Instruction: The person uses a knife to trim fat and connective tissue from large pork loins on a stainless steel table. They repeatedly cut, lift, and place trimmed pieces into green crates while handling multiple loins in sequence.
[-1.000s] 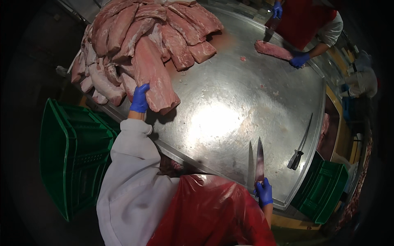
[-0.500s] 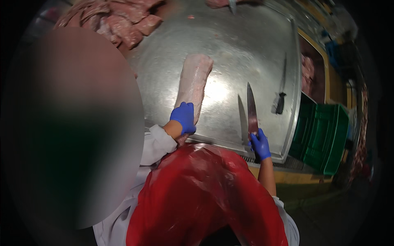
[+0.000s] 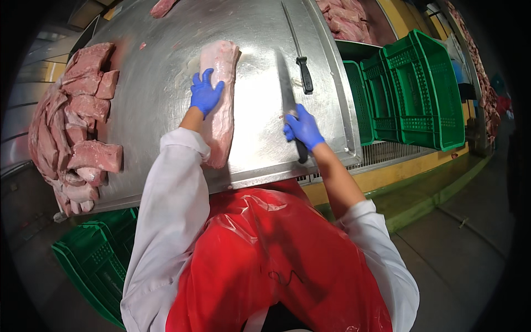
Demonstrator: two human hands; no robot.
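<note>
A long pale slab of raw meat (image 3: 222, 124) lies lengthwise on the metal table (image 3: 257, 149), one end toward me. My left hand (image 3: 206, 94), in a blue glove, rests on its left side toward the far end, fingers spread. To the right of the meat, my blue-gloved right hand (image 3: 304, 128) holds a knife (image 3: 287, 91) by its dark handle. The blade points away from me and is slightly blurred; it is apart from the meat. Beyond that hand lies a sharpening steel (image 3: 304, 74) with a black handle.
A heap of meat pieces (image 3: 88, 110) covers the table's left side. Another piece (image 3: 162, 8) lies at the far edge. Green crates (image 3: 423, 83) stand off the right edge, with a bin of meat (image 3: 345, 22) behind. Another green crate (image 3: 94, 249) sits below the left edge.
My left hand has let go of the meat's near end and now lies spread farther up it. The knife stays in my right hand. The view has shifted, and a large blurred shape at left is gone.
</note>
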